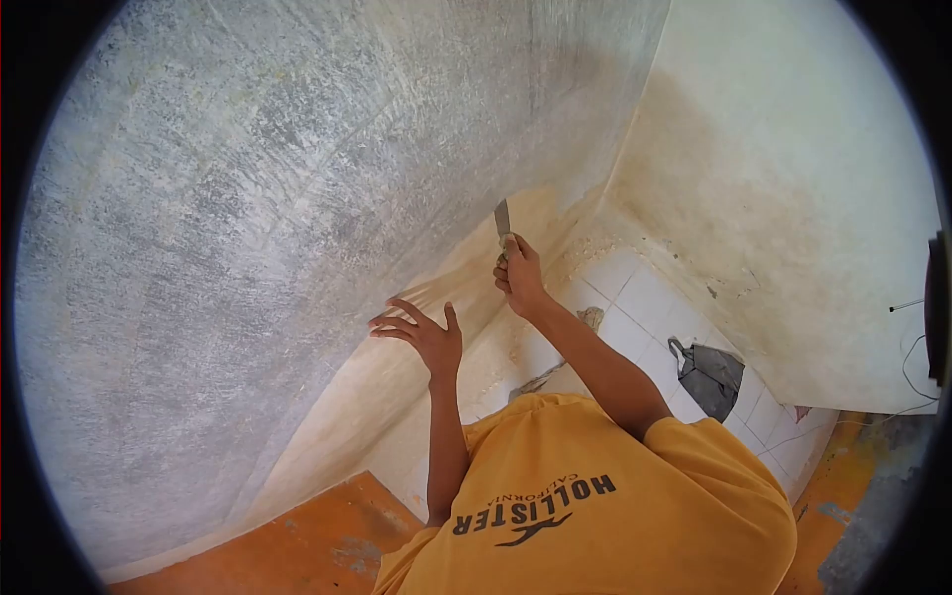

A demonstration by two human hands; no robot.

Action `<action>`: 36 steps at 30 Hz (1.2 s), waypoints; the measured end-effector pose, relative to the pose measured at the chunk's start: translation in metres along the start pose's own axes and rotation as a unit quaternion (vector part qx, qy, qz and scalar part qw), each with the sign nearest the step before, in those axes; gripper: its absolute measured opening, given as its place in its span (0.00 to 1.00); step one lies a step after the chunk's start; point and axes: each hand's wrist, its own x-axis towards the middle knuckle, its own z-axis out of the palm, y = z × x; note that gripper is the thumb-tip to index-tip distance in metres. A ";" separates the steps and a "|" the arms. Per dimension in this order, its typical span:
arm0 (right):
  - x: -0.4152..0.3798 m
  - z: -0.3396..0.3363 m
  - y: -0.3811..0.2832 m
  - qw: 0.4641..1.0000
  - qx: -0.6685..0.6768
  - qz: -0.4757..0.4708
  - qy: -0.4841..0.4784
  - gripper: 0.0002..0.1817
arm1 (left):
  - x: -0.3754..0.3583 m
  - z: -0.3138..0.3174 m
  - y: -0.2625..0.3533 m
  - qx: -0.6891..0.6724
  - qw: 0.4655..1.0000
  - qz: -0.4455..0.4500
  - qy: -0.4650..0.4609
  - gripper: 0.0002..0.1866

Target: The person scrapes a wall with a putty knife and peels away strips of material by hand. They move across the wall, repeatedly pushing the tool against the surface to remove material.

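A narrow putty knife (503,218) points upward in my right hand (520,272), whose fingers are wrapped round its handle. Its blade overlaps the wall (268,188) where the rough grey surface meets a bare tan strip (535,210). Lower and to the left, my left hand (424,335) has its fingers spread, fingertips right at the wall along the lower border of the grey area. Nothing shows in that hand.
A smooth pale wall (833,178) with brown stains meets the grey one at a corner. White floor tiles (635,297) lie below, with crumbs along the wall's foot. A dark grey bag or cloth (712,379) rests there. Orange flooring (297,540) borders the tiles.
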 end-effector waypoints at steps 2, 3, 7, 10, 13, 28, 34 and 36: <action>-0.017 0.009 0.011 1.000 -0.011 0.013 0.020 0.13 | 0.001 0.001 0.000 -0.011 1.000 -0.006 -0.005 0.56; -0.020 0.011 0.013 0.999 -0.017 0.017 0.027 0.16 | 0.002 0.001 0.002 -0.008 1.000 -0.004 0.000 0.56; 0.017 -0.004 0.011 0.997 -0.010 -0.040 0.059 0.12 | 0.002 -0.001 0.004 -0.012 1.000 -0.004 0.000 0.57; 0.013 0.001 -0.001 0.997 -0.026 -0.063 0.046 0.09 | 0.000 -0.003 0.005 -0.004 1.000 0.002 -0.005 0.57; -0.021 0.013 -0.009 0.999 -0.029 0.033 0.013 0.09 | 0.004 0.001 0.007 0.004 1.000 0.001 -0.008 0.57; 0.006 -0.009 -0.023 1.000 0.010 0.026 0.011 0.07 | 0.003 0.000 0.040 -0.061 0.997 -0.046 -0.001 0.55; 0.002 -0.008 -0.027 0.997 0.036 0.068 0.007 0.06 | 0.007 0.010 0.051 -0.084 0.995 -0.051 0.026 0.55; -0.009 0.001 -0.025 0.997 0.024 0.075 0.020 0.07 | 0.008 0.013 0.056 -0.090 0.994 -0.051 0.027 0.56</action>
